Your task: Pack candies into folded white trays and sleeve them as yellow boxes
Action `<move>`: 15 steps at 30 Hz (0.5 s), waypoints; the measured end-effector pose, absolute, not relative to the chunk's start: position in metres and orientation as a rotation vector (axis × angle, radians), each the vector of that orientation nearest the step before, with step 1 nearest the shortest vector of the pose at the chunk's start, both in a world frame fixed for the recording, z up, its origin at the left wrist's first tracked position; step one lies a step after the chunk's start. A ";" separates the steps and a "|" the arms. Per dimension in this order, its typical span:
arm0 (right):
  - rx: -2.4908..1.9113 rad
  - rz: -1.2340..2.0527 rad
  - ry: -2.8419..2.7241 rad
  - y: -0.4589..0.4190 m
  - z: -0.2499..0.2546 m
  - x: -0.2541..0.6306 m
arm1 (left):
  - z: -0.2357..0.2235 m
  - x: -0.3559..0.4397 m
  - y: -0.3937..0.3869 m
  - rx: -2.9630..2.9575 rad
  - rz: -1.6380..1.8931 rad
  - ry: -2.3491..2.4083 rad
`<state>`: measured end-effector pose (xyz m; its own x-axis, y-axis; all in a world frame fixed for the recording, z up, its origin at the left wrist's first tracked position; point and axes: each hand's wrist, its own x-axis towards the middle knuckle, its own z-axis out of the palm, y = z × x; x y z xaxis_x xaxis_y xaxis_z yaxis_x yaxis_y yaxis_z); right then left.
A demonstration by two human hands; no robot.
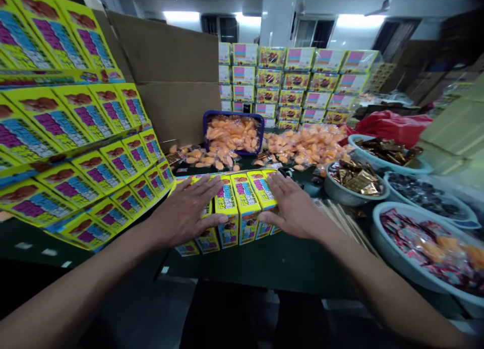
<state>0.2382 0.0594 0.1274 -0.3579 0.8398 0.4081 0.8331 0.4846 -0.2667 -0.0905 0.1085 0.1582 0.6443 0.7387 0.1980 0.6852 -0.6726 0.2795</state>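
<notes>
A row of small yellow printed boxes (247, 210) stands side by side on the dark green table (287, 268) in front of me. My left hand (185, 208) lies over the left part of the row, its fingers stretched forward across the box tops and its thumb along the near edge. Over the right end rests my right hand (289, 205), palm down, fingers extended and thumb pointing inward. Neither hand is wrapped around a box. Parts of the outer boxes are hidden beneath the hands.
Stacked yellow boxes (75, 137) rise on the left beside a cardboard sheet (177, 71). A purple basket (261, 132) holds orange wrapped pieces, with more orange packets (306, 142) loose nearby. Basins with gold packets (355, 177), dark pieces (423, 192) and red sachets (412, 238) stand right.
</notes>
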 end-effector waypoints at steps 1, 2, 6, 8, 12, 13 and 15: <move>-1.395 0.051 -2.239 0.059 0.126 0.238 | 0.160 -0.090 0.109 2.680 0.434 1.178; -1.394 0.104 -2.220 0.059 0.125 0.239 | 0.164 -0.090 0.109 2.674 0.441 1.180; -1.199 0.452 -1.760 0.054 0.112 0.263 | 0.175 -0.117 0.102 2.673 0.740 1.175; -1.084 0.646 -1.369 0.051 0.089 0.280 | 0.164 -0.142 0.091 2.560 1.090 1.241; -0.997 1.039 -1.118 0.051 0.017 0.284 | 0.098 -0.180 0.058 1.978 1.415 1.247; -0.973 1.103 -1.152 0.052 0.001 0.277 | 0.078 -0.183 0.052 1.864 1.341 1.225; -0.938 1.177 -1.193 0.053 -0.023 0.260 | 0.038 -0.180 0.045 1.728 1.196 1.179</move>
<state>0.2598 0.0526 -0.0233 -0.0228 0.9831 0.1817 -0.1684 0.1754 -0.9700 -0.1805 0.0448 0.0385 0.1533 0.9436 0.2934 0.2798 -0.3262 0.9029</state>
